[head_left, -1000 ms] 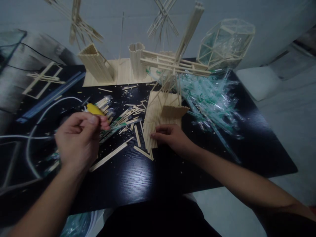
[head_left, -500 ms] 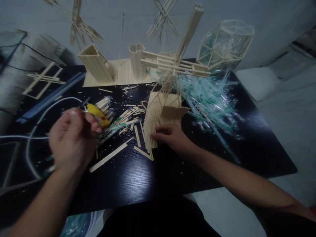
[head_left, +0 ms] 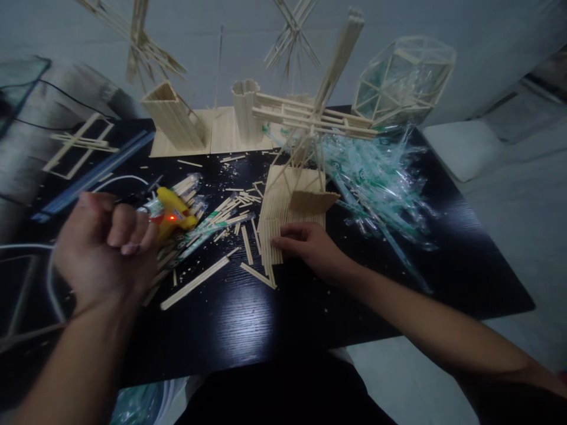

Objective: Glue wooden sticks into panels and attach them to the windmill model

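Observation:
My left hand (head_left: 108, 248) is a closed fist, raised at the left; what it holds, if anything, is hidden. Just beyond its knuckles lies a yellow hot glue gun (head_left: 175, 213) with a small red light, partly over the loose sticks. My right hand (head_left: 312, 251) pinches the near right part of a flat panel of wooden sticks (head_left: 270, 227), thumb and fingers at its edge. On that panel stands a windmill-like stick model (head_left: 312, 127) with crossed arms, and a short stick piece (head_left: 312, 200) rises behind my right fingers.
Loose sticks (head_left: 195, 283) and scraps lie on the black table (head_left: 283, 319). Plastic wrappers (head_left: 372, 177) pile up at the right. Stick towers (head_left: 175, 118) stand at the back, a stick frame (head_left: 80, 144) at the left. A white cable (head_left: 31, 245) runs along the left.
My left hand has moved left and curled into a fist, so more of the glue gun and its red light shows. My right hand stays at the panel.

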Demonstrator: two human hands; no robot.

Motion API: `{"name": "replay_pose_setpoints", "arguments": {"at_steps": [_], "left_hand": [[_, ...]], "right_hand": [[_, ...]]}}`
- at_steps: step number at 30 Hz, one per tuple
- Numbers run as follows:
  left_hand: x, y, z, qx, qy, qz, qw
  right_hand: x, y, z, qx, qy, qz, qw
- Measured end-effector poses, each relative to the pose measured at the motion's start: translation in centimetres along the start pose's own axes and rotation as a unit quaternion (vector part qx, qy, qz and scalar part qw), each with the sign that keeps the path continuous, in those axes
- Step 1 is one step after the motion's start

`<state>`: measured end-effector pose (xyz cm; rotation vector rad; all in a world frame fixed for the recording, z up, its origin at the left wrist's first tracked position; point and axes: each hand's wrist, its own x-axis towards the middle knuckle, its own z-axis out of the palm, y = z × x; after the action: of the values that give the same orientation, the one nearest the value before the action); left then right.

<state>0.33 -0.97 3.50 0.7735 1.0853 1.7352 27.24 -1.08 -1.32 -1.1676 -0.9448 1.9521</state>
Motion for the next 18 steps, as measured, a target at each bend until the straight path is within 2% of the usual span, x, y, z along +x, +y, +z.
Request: {"name": "replay_pose_setpoints", "arguments": {"at_steps": [5,8,11,13,16,18], "left_hand": [[0.0,0.6,-0.1,0.014,0.021,-0.014,1.000],[-0.4,0.3,0.3,0.032,0.001,-0.017,0.999],[-1.2,-0.8,0.4,0.080,-0.072,-0.007,0.994],[-1.8,-1.8,0.2,0.164,-0.127,-0.004,0.978],[-2.8,-3.0,0.0,0.315,-0.201,0.034,0.927],[-3.2,-3.5,0.1,0.362,-0.239,0.055,0.899]], "right_hand": [[0.0,0.2,-0.2,0.000,-0.006,-0.009,1.000],[0.1,0.3,-0.2,-0.002,-0.006,-0.016,1.000],[0.1,0.3,-0.2,-0.005,0.000,-0.020,1.000],[0.1,0.2,-0.2,-0.013,0.006,-0.026,1.000],[0.1,0.2,-0.2,-0.041,0.006,-0.041,0.998],[0.0,0.3,-0.2,-0.055,-0.004,-0.049,0.997]]}}
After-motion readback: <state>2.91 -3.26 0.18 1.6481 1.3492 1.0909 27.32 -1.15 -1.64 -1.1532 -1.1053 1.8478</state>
